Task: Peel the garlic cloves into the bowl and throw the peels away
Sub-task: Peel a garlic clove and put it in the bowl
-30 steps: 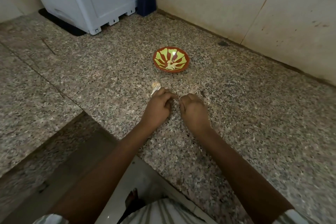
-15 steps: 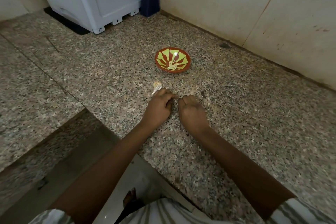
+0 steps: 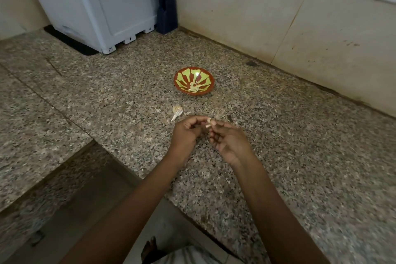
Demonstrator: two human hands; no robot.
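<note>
- Over the near part of the speckled grey-brown granite counter (image 3: 289, 135), in the head view, the left hand (image 3: 186, 135) and right hand (image 3: 230, 142) meet fingertip to fingertip, raised just above the stone.
- Both hands have their fingers curled in a narrow pinch on one small pale garlic clove (image 3: 209, 123). It sits between the left thumb and forefinger and the right ones and is mostly hidden by them.
- Whether any skin still clings to that clove cannot be told; it is too small and blurred.
- Just beyond the left hand, apart from it, a papery white partial garlic bulb (image 3: 177, 111) lies on its side on the counter, stalk toward the person.
- Farther back stands a round red-brown ceramic bowl (image 3: 211, 81) with green petal markings, holding a few pale peeled cloves (image 3: 196, 87) at its bottom.
- At the back left corner stands a white plastic appliance (image 3: 96, 6), with a dark blue knife block (image 3: 167, 13) just beside it against the beige tiled wall (image 3: 246, 6).
</note>
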